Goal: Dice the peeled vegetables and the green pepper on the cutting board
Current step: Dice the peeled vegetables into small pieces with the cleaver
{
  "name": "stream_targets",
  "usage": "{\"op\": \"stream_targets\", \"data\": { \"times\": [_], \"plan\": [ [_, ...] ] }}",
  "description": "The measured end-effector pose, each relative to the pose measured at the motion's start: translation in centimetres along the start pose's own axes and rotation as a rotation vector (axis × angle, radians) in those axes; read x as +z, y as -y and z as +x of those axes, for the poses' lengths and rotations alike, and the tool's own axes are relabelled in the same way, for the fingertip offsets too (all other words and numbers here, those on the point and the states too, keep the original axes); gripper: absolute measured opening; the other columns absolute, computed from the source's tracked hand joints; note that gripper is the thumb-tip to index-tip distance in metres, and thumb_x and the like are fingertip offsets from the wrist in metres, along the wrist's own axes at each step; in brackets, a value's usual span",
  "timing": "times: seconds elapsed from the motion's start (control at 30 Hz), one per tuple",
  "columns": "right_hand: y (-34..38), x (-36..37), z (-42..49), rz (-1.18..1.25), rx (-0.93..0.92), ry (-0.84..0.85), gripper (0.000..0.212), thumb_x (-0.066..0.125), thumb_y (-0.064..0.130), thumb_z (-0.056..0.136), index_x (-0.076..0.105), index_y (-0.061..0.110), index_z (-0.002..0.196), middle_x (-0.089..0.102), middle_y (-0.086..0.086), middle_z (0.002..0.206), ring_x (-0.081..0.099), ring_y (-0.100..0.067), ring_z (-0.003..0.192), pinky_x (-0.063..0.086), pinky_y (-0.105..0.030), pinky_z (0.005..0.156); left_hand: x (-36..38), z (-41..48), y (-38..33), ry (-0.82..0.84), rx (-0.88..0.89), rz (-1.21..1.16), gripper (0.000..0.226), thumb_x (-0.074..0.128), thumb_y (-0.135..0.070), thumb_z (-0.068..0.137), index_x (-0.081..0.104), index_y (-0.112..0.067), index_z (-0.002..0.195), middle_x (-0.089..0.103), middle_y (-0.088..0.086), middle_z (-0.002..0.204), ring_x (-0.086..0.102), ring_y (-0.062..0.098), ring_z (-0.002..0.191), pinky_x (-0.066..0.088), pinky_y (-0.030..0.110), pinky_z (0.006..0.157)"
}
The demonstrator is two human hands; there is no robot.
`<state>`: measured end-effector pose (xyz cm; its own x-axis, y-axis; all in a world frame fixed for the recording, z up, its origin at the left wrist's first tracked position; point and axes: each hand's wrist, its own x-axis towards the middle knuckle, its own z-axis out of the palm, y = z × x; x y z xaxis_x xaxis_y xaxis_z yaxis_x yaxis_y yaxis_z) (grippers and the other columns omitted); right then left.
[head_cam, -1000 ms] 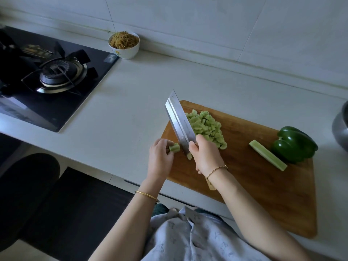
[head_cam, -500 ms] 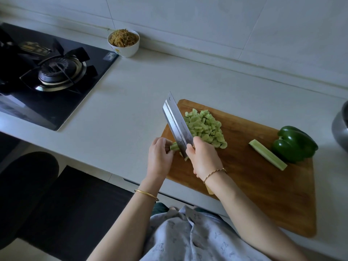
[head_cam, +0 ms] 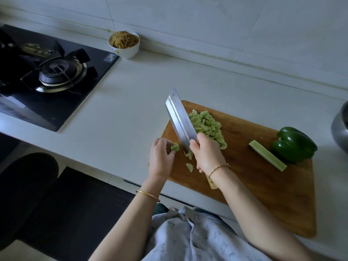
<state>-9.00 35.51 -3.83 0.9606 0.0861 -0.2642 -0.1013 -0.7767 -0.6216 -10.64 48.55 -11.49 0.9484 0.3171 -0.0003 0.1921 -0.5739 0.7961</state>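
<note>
A wooden cutting board (head_cam: 254, 185) lies on the white counter. My right hand (head_cam: 207, 153) grips a steel cleaver (head_cam: 179, 119) by its handle, blade edge down on the board. My left hand (head_cam: 161, 159) pinches a short pale green vegetable stub (head_cam: 175, 147) just left of the blade. A heap of pale green dice (head_cam: 207, 125) lies right of the blade, and two loose cut pieces (head_cam: 189, 167) sit below it. A long peeled strip (head_cam: 267, 155) and a whole green pepper (head_cam: 293, 146) rest at the board's right end.
A black gas hob (head_cam: 52, 76) fills the counter's left side. A white bowl of brown shreds (head_cam: 123, 44) stands by the tiled wall. A grey metal pot (head_cam: 340, 129) shows at the right edge. The counter's front edge runs just below the board.
The stub in my left hand has become shorter. New cut pieces lie below the blade. The cleaver stays at the same spot on the board.
</note>
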Motion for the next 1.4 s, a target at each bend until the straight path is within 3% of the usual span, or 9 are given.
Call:
{"op": "stream_targets", "data": {
  "times": [0.13, 0.4, 0.57, 0.67, 0.8, 0.97, 1.2, 1.4],
  "plan": [
    [-0.07, 0.13, -0.67, -0.025, -0.033, 0.004, 0.035, 0.041, 0.028, 0.1, 0.032, 0.018, 0.069, 0.051, -0.008, 0.065, 0.057, -0.034, 0.056, 0.054, -0.044, 0.053, 0.33, 0.05, 0.03, 0.003, -0.005, 0.011, 0.013, 0.07, -0.006, 0.081, 0.062, -0.009, 0.091, 0.055, 0.0, 0.099, 0.057, 0.015, 0.084, 0.051, 0.029, 0.075],
    [-0.43, 0.11, -0.85, -0.014, -0.013, 0.017, 0.031, 0.042, 0.03, 0.1, 0.039, 0.01, 0.076, 0.059, -0.018, 0.074, 0.054, -0.031, 0.056, 0.054, -0.047, 0.054, 0.13, 0.05, -0.12, 0.01, 0.001, 0.008, 0.012, 0.069, -0.005, 0.081, 0.061, -0.009, 0.089, 0.054, 0.0, 0.099, 0.055, 0.013, 0.081, 0.047, 0.02, 0.071],
    [-0.14, 0.18, -0.71, -0.067, -0.022, 0.053, 0.028, 0.039, 0.028, 0.101, 0.045, 0.006, 0.084, 0.059, -0.014, 0.075, 0.059, -0.034, 0.059, 0.054, -0.045, 0.055, 0.06, 0.11, -0.15, 0.009, 0.002, 0.015, 0.012, 0.069, -0.005, 0.081, 0.062, -0.009, 0.089, 0.054, -0.002, 0.097, 0.052, 0.008, 0.078, 0.04, 0.007, 0.066],
    [0.32, 0.59, -0.53, -0.107, -0.042, 0.064, 0.033, 0.037, 0.026, 0.101, 0.032, 0.018, 0.07, 0.048, -0.004, 0.066, 0.051, -0.024, 0.052, 0.053, -0.041, 0.055, -0.06, 0.08, -0.27, 0.007, 0.012, 0.007, 0.01, 0.069, -0.005, 0.081, 0.062, -0.008, 0.088, 0.054, -0.001, 0.095, 0.051, 0.005, 0.075, 0.04, 0.004, 0.065],
    [0.19, 0.92, -0.41, -0.078, -0.027, 0.044, 0.037, 0.038, 0.025, 0.101, 0.026, 0.02, 0.067, 0.045, -0.002, 0.064, 0.052, -0.026, 0.052, 0.054, -0.043, 0.055, -0.24, 0.03, -0.39, 0.009, 0.009, -0.007, 0.008, 0.068, -0.004, 0.082, 0.063, -0.006, 0.089, 0.055, -0.001, 0.093, 0.052, 0.0, 0.073, 0.04, 0.002, 0.066],
    [-0.2, 0.47, -0.5, -0.018, -0.024, 0.008, 0.033, 0.04, 0.027, 0.101, 0.031, 0.018, 0.07, 0.05, -0.008, 0.066, 0.061, -0.039, 0.063, 0.054, -0.047, 0.055, -0.41, -0.06, -0.55, 0.014, -0.029, -0.013, 0.015, 0.061, 0.002, 0.08, 0.064, -0.007, 0.092, 0.056, -0.001, 0.096, 0.052, -0.002, 0.074, 0.04, 0.001, 0.066],
    [0.02, 0.18, -0.97, -0.02, -0.038, 0.028, 0.028, 0.04, 0.028, 0.101, 0.04, 0.01, 0.078, 0.056, -0.012, 0.071, 0.061, -0.036, 0.061, 0.055, -0.046, 0.056, -0.34, 0.01, -0.41, 0.01, -0.038, -0.006, 0.016, 0.061, 0.002, 0.077, 0.061, -0.011, 0.085, 0.054, -0.003, 0.089, 0.05, -0.001, 0.075, 0.039, 0.003, 0.065],
    [0.5, 0.71, -1.09, -0.09, -0.025, 0.03, 0.036, 0.037, 0.026, 0.101, 0.026, 0.021, 0.067, 0.05, -0.006, 0.069, 0.06, -0.034, 0.062, 0.055, -0.044, 0.057, -0.25, 0.09, -0.2, 0.02, -0.033, -0.014, 0.013, 0.062, 0.001, 0.078, 0.06, -0.012, 0.083, 0.054, -0.004, 0.088, 0.054, 0.008, 0.079, 0.045, 0.015, 0.067]
  ]
}}
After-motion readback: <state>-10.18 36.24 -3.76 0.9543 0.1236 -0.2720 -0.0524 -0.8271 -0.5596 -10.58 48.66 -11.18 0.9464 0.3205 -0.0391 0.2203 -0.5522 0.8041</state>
